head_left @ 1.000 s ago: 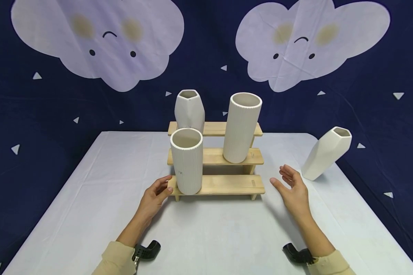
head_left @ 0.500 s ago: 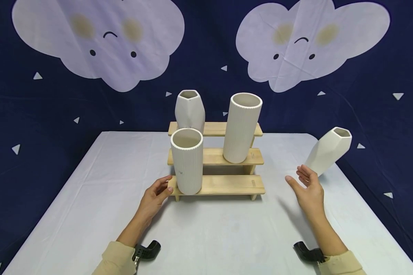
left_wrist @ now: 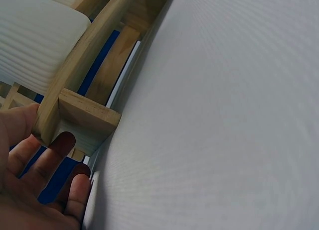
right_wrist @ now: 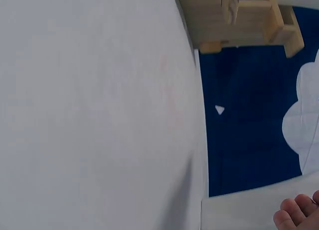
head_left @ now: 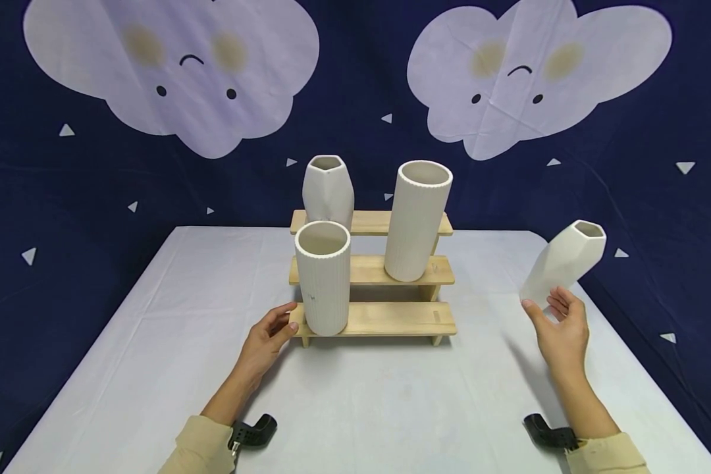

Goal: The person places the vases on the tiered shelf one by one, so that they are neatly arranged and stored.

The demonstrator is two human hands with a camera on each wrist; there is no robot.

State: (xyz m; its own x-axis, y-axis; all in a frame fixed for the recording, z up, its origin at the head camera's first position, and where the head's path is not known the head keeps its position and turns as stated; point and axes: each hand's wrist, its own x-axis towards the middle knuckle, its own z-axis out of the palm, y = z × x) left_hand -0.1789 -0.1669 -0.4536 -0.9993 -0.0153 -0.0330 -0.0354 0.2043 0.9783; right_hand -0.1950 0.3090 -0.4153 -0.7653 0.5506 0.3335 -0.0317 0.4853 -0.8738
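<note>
My left hand (head_left: pixel 263 343) pinches the left end of the lowest step of a three-tier wooden display stand (head_left: pixel 399 318), thumb at the board's edge and fingers below it in the left wrist view. A ribbed white cylindrical vase (head_left: pixel 326 289) stands on that step, close to the hand. At the table's right side is a faceted white vase (head_left: pixel 559 260). In front of its lower part is my right hand (head_left: pixel 564 339), thumb and fingers apart; whether they touch the vase I cannot tell. In the right wrist view only some fingertips (right_wrist: pixel 294 212) show beside it.
A taller ribbed vase (head_left: pixel 415 224) stands on the middle step's right. Another faceted vase (head_left: pixel 328 191) is on the top step's left, its lower part hidden. The white-covered table (head_left: pixel 391 401) meets a dark blue cloud-patterned backdrop (head_left: pixel 367 79).
My right hand has moved right, from beside the stand to the front of the faceted vase. The left hand, the stand and the vases have stayed in place.
</note>
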